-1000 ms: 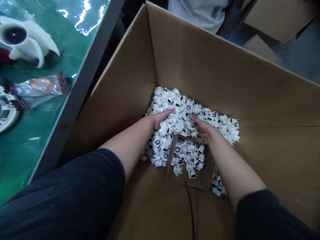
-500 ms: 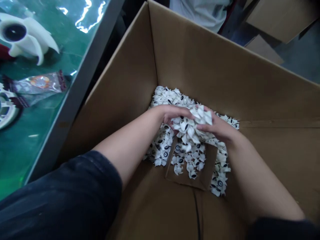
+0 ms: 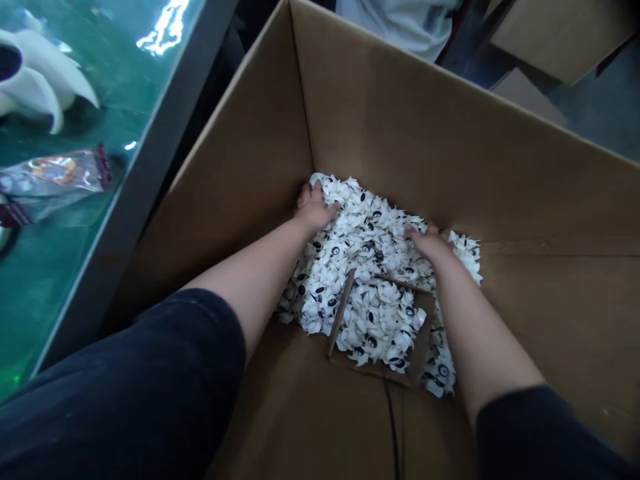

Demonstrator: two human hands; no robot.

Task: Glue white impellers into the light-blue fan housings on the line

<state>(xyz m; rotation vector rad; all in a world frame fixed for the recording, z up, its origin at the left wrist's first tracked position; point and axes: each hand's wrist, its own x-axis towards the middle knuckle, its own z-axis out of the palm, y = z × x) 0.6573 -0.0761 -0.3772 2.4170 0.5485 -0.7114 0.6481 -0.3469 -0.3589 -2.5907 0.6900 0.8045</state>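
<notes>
Deep in a large cardboard box (image 3: 425, 127) lies a pile of small white finned parts (image 3: 360, 233), many with dark round centres. My left hand (image 3: 315, 210) rests on the pile's far left edge, fingers spread, nothing held. At the pile's right side is my right hand (image 3: 431, 243), its thumb apart from the fingers; the fingertips are partly hidden, and no part is seen in its grip. Between my forearms, nearer to me, sits a small cardboard box (image 3: 423, 340) on the pile, filled with the same white parts.
Left of the large box stands a green-topped table (image 3: 125, 100) with a grey edge. On it lie a bigger white finned piece (image 3: 55, 73) and a clear wrapper (image 3: 60, 170). More cardboard (image 3: 555, 40) and white cloth (image 3: 400, 23) are beyond the far wall.
The heap of white parts held between both hands has been let go into the small box, which is fuller. My hands have moved apart to either side of the pile.
</notes>
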